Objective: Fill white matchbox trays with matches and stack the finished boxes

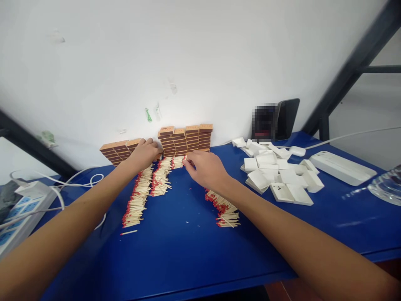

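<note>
Rows of red-tipped matches (138, 198) lie on a blue table (181, 251), with another row (161, 177) beside it and a pile (224, 209) under my right forearm. My right hand (205, 167) pinches a few matches at a short row (177, 162) near the wall. My left hand (144, 154) rests with fingers curled on the stacked orange matchbox sleeves (186, 140); whether it grips one is hidden. A lower stack of sleeves (115, 151) stands to its left.
Several white inner trays (275, 173) are heaped at the right. A white flat device (341, 167), a clear plastic item (387, 184), a dark phone stand (286, 117), a power strip (19, 209) with white cables (84, 179) and black frame bars surround the table.
</note>
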A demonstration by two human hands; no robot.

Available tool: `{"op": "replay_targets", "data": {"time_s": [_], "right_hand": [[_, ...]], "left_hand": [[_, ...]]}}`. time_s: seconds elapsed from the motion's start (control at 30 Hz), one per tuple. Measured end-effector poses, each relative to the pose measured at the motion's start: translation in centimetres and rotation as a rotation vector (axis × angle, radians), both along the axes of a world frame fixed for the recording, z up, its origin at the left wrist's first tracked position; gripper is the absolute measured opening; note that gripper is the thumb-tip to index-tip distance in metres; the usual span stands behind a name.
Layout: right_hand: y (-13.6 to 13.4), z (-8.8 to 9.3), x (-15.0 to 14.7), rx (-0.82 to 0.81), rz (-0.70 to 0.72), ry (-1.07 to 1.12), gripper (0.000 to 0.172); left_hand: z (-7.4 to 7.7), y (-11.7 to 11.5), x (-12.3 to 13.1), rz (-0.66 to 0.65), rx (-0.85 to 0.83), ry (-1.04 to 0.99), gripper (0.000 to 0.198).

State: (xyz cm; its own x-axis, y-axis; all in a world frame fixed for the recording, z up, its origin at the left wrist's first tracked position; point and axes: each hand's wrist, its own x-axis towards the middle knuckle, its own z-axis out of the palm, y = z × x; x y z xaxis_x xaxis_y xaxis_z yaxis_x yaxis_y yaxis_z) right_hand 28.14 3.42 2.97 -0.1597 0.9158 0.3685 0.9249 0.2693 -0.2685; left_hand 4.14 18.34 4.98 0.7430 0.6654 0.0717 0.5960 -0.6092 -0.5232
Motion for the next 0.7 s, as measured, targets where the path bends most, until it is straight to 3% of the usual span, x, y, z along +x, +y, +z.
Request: {"op": "replay_targets", "data": {"time_s": [0.47,0.7], "right_hand": [[0.05,-0.12,-0.01,0.003,0.019,0.0,0.028],[0.1,-0.2,-0.05,0.002,0.019,-0.006,0.028]], "left_hand": [[0.73,0.06,-0.38,-0.048,-0.008,-0.016,0.023],[0.86,0.31,-0.45,-0.048,-0.018,0.013,0.035]]}}
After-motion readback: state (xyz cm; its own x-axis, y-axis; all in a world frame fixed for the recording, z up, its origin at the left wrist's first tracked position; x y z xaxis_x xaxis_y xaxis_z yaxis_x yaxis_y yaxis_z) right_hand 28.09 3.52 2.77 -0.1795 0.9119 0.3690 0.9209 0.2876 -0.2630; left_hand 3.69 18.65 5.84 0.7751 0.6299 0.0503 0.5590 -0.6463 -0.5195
